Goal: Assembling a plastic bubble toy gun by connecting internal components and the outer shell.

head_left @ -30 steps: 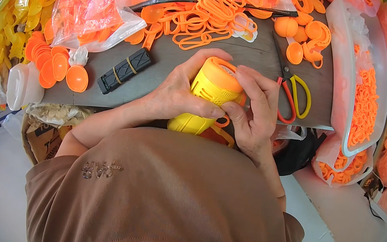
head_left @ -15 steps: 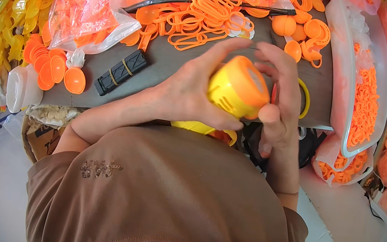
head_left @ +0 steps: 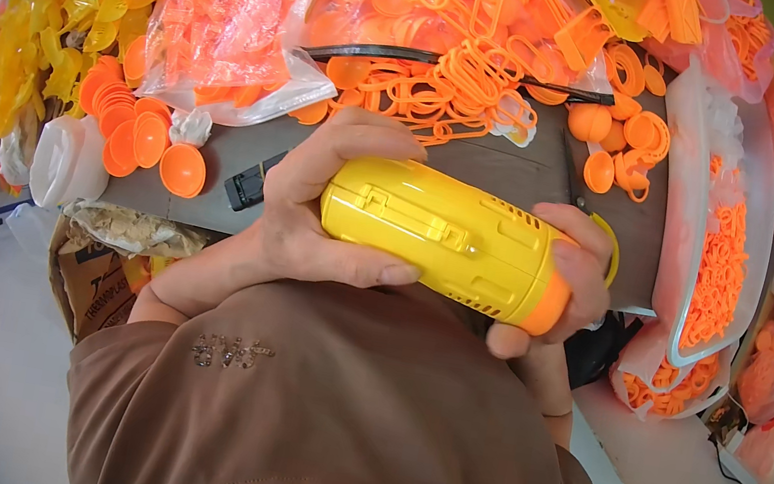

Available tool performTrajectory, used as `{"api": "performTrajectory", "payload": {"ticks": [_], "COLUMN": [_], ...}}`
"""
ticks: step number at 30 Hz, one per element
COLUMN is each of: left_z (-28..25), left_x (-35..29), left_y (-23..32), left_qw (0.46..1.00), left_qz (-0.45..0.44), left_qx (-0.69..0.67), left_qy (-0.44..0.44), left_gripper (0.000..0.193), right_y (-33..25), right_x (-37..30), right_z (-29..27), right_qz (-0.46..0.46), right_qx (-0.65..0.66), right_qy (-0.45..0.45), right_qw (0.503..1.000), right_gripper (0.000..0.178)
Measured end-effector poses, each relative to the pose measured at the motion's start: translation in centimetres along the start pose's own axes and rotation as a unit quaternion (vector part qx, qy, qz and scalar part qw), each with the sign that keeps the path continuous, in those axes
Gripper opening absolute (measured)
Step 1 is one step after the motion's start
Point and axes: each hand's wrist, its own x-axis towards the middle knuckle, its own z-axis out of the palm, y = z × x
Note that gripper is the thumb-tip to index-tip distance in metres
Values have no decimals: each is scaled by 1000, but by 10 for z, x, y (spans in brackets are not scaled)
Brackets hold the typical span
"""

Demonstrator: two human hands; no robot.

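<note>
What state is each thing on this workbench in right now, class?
Yellow cylinder: lying sideways, orange cap on its right end, gripped by both hands.
Left hand: wrapped round the cylinder.
Right hand: closed over the capped end.
Orange discs: stacked and loose.
Clear bag: full.

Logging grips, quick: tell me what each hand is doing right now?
Left hand: closed around the yellow tube.
Right hand: closed over its orange end.

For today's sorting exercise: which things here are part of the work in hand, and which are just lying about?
In hand:
yellow cylinder housing
orange end cap
left hand
right hand

Lying about:
orange discs
orange loops
bagged orange parts
white tray
black clip
</note>
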Motion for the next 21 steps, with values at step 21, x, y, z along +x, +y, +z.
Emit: {"api": "performTrajectory", "payload": {"ticks": [21], "left_z": [2], "left_x": [11], "left_y": [-2], "left_qw": [990], "left_qz": [-72], "left_qx": [116], "left_qy": [-28], "left_gripper": [58], "right_y": [2], "right_x": [-18], "right_z": [28], "right_qz": [279], "right_qx": [137], "right_qy": [139], "right_qw": [940], "right_gripper": [55]}}
